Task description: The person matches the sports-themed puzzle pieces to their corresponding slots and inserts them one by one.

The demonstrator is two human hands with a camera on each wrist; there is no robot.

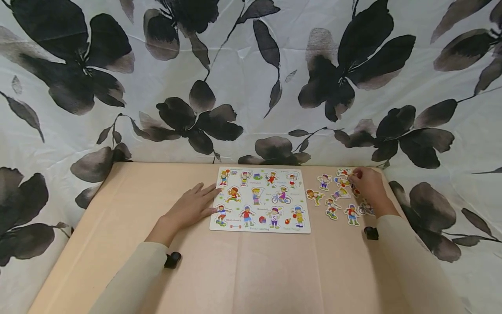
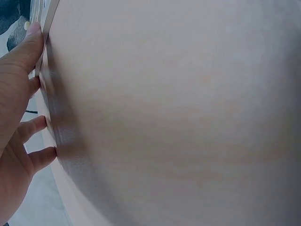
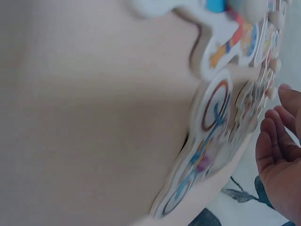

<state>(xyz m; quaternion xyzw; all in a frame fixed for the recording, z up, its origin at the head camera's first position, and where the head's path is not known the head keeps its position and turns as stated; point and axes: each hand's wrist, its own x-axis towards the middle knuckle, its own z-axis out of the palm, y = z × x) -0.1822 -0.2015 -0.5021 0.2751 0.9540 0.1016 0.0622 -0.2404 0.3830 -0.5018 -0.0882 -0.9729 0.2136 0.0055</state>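
A white board [image 1: 266,206] printed with sports figures lies flat on the table. Spread fingers of the left hand [image 1: 192,205] touch its left edge; the left wrist view shows the thumb of that hand [image 2: 19,75] at the board's edge. Over the upper right of a group of loose figure pieces [image 1: 331,209] is the right hand [image 1: 368,185]. In the right wrist view, bent, relaxed fingers of the right hand [image 3: 282,146] are beside the knobs of the pieces, with nothing seen held. A bicycle piece [image 3: 214,127] lies nearer that camera.
The light wooden table [image 1: 274,270] extends in front of the board and to both sides. A white cloth with dark flowers [image 1: 243,78] hangs behind it. Small black devices are at the left wrist [image 1: 173,260] and right wrist [image 1: 371,233].
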